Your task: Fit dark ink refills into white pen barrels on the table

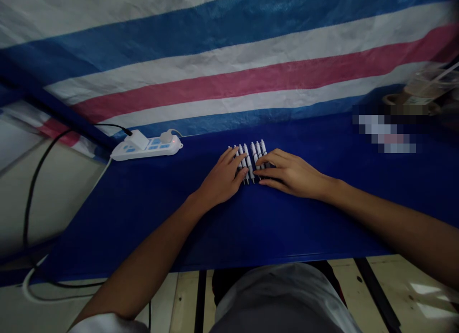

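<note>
A left group of white pens (pixel 247 153) and a right group of white pens (pixel 259 150) lie side by side on the blue worktop (pixel 229 232), nearer its far edge than its near edge, a narrow gap between them. The left hand (pixel 223 176) lies partly over the left group, fingers spread; the right hand (pixel 296 174) reaches over the right group, its bent fingers slightly spread. A power strip (pixel 147 151) occupies the far left corner.
</note>
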Action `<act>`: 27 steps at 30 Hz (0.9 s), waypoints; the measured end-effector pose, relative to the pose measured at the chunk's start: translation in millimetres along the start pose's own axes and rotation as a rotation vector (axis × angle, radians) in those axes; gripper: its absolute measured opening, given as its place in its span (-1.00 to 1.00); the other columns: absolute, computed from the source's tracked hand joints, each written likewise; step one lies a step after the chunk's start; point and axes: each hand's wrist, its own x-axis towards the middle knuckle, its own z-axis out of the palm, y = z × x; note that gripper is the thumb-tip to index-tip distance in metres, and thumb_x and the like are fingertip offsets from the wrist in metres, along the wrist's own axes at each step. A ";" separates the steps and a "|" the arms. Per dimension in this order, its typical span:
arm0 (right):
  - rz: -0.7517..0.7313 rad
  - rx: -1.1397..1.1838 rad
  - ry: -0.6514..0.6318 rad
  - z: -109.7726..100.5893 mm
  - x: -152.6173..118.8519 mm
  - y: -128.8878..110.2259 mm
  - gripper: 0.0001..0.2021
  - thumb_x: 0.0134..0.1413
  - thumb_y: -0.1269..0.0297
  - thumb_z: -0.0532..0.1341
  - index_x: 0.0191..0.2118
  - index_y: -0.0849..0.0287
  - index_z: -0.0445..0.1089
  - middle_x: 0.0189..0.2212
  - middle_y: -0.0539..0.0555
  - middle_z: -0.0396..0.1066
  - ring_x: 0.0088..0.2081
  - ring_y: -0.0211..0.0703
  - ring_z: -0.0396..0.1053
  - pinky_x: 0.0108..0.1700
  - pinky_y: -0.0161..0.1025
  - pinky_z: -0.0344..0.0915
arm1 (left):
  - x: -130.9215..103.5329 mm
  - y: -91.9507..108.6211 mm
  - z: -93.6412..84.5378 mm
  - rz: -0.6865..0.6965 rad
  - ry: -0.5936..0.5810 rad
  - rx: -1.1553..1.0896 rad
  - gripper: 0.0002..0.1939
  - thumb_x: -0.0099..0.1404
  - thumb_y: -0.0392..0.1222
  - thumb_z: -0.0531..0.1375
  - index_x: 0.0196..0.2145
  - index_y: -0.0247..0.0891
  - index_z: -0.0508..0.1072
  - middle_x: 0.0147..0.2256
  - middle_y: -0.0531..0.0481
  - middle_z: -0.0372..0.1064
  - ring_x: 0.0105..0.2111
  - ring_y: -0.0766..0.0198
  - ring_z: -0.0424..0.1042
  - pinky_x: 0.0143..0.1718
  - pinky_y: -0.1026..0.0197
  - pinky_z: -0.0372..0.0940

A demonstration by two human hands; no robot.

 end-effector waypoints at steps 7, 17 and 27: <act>0.005 -0.006 -0.036 0.7 0.2 0.1 -0.63 0.46 0.13 0.10 0.10 0.21 0.54 0.04 0.26 0.55 0.06 0.11 0.45 0.02 0.04 0.42 | -0.5 0.2 -1.8 0.013 -0.057 -0.039 -0.48 0.53 0.02 0.02 0.32 -0.24 0.33 0.43 -0.25 0.07 0.47 -0.09 -0.04 0.44 -0.24 -0.02; 0.150 0.028 -0.065 8.5 11.4 -15.5 -0.49 0.33 0.04 0.24 0.23 0.28 0.44 0.25 0.30 0.43 0.29 0.27 0.32 0.18 0.20 0.34 | -0.4 -0.9 -1.1 0.047 -0.094 0.034 -0.45 0.55 0.00 -0.03 0.37 -0.28 0.25 0.45 -0.25 0.04 0.47 0.00 -0.01 0.44 -0.15 0.02; 0.186 0.074 -0.057 8.8 13.9 -14.6 -0.60 0.33 0.10 0.26 0.14 0.24 0.49 0.14 0.27 0.53 0.22 0.20 0.40 0.13 0.10 0.34 | -0.2 1.3 -3.0 0.034 -0.087 -0.041 -0.45 0.51 0.03 0.00 0.32 -0.28 0.31 0.42 -0.26 0.11 0.46 -0.02 0.02 0.45 -0.14 0.00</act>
